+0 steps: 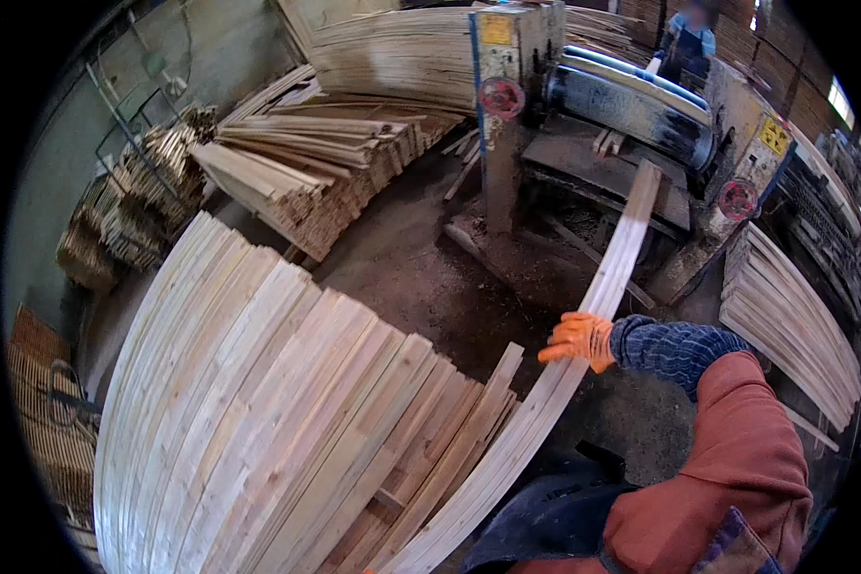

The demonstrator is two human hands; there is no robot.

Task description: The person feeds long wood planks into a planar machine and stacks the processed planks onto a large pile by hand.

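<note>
My right hand (584, 342), in an orange glove, is closed over a few long pale wooden boards (555, 387) held side by side. They run from the lower edge up to the bed of a planer-like machine (631, 91), where their far ends rest at the bed's front edge. Of my left hand only a sliver of orange (369, 571) shows at the lower edge, by the near end of the boards; its fingers are hidden. A broad stack of boards (258, 354) lies just left of the held ones.
Behind the machine stands a person (689, 43) in a dark apron. More timber piles up at the back left (325, 163) and at the right (789, 325). Two red handwheels (500, 98) sit on the machine's posts. Scraps and dust lie on the floor (402, 258).
</note>
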